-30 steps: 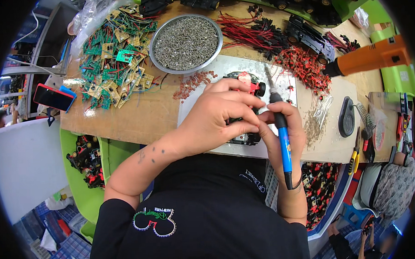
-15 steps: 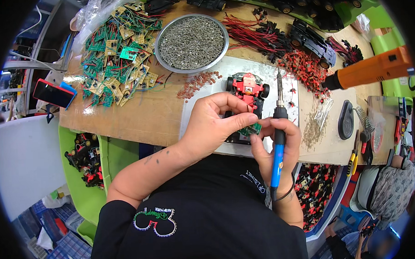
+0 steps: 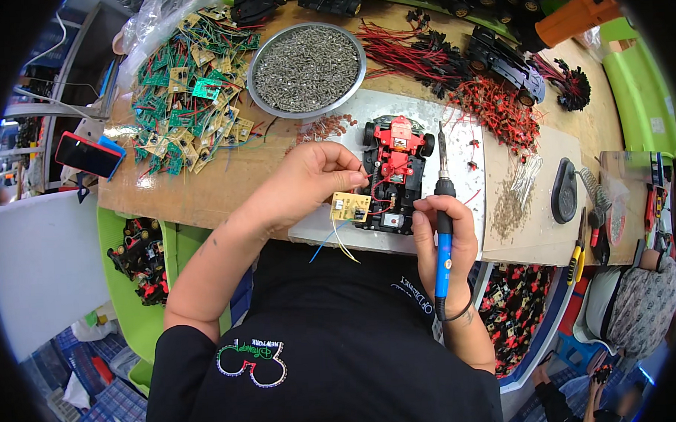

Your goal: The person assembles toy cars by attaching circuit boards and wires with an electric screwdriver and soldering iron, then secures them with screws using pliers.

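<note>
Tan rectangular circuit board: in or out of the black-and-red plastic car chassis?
Out: most of the board shows beyond the left edge of the chassis.

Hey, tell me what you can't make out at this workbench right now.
All in the head view:
- Left hand: the pinched part of a thin wire is covered by finger and thumb.
- Board: its far side faces away, hidden by the board itself.
- Metal bits: each too small to tell its exact shape; they also hide the bowl's bottom.
- Car bodies: cut off by the upper edge.

Bright, glare on tabletop (image 3: 166, 202), fisheye-bent edges
</note>
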### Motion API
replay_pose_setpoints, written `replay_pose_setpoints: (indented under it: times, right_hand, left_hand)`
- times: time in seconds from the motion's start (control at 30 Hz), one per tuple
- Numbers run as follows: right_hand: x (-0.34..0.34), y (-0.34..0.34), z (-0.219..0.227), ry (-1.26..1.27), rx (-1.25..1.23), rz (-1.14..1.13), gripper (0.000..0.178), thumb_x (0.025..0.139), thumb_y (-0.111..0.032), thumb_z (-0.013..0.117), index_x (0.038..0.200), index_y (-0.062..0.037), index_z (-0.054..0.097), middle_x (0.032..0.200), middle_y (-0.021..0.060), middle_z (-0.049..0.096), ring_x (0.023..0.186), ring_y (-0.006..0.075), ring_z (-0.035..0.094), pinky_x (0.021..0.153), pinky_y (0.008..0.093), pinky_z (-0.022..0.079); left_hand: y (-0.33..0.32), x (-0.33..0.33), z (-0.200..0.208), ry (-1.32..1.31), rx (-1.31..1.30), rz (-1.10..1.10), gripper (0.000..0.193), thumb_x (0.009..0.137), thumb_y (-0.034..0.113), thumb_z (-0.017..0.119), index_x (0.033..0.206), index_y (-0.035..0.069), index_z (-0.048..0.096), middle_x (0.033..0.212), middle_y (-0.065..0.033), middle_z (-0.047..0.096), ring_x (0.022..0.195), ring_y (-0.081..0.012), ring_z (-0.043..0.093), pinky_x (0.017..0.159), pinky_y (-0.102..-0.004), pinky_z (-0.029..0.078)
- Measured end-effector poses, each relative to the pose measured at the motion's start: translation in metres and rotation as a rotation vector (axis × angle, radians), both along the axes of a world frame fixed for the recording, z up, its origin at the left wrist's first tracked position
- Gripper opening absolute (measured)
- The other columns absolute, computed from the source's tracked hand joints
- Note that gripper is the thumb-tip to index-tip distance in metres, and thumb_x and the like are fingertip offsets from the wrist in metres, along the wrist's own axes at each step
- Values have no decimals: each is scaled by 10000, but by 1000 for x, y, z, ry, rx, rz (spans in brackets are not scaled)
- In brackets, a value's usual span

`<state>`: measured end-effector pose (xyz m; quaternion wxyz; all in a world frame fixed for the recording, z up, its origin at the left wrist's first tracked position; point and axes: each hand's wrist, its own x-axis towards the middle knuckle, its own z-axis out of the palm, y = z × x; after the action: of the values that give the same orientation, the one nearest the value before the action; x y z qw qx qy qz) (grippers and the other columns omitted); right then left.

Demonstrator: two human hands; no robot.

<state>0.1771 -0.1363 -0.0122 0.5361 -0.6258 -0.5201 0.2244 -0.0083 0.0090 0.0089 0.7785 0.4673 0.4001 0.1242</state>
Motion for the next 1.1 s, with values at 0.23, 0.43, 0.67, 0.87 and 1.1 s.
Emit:
replay_pose_setpoints:
  times: [0.23, 0.43, 0.67, 0.87, 1.1]
  right_hand:
    - [-4, 0, 1, 176, -104, 4, 225, 888, 73, 648, 1078, -44, 614, 919, 79, 668, 784, 164, 649, 701, 283, 523]
    - [12, 28, 1, -219, 215, 95, 400, 736, 134, 676, 1083, -60, 635, 922, 99, 686, 770, 253, 636, 707, 332, 520]
    - [19, 23, 1, -339, 41, 58, 393, 753, 83, 731, 1103, -71, 641, 921, 75, 679, 790, 257, 628, 700, 351, 513]
    - [24, 8, 24, -322, 43, 48, 426, 765, -10, 781, 1175, -56, 678, 840, 73, 687, 721, 243, 627, 668, 337, 502]
    - [32, -15, 48, -293, 110, 104, 274, 712, -12, 753, 977, 21, 692, 696, 99, 650, 577, 216, 611, 556, 310, 481]
  left_hand:
    - [-5, 10, 8, -61, -72, -76, 118, 930, 60, 661, 1012, -20, 633, 1085, -127, 709, 960, -133, 673, 864, -263, 538]
    - [-28, 35, -1, -140, 277, -128, 95, 913, 40, 672, 980, -28, 666, 911, -84, 719, 857, -116, 673, 773, -265, 536]
    - [-25, 28, 0, 160, 511, -45, 142, 862, 78, 747, 940, -29, 694, 866, -45, 707, 796, -78, 638, 710, -247, 523]
    - [-25, 32, -2, 219, 396, -5, 170, 839, 113, 780, 925, -17, 710, 827, -34, 706, 748, -60, 610, 684, -238, 500]
    - [-29, 37, 1, 266, 402, 7, 175, 840, 127, 776, 916, -17, 713, 798, -17, 697, 710, -50, 589, 652, -223, 478]
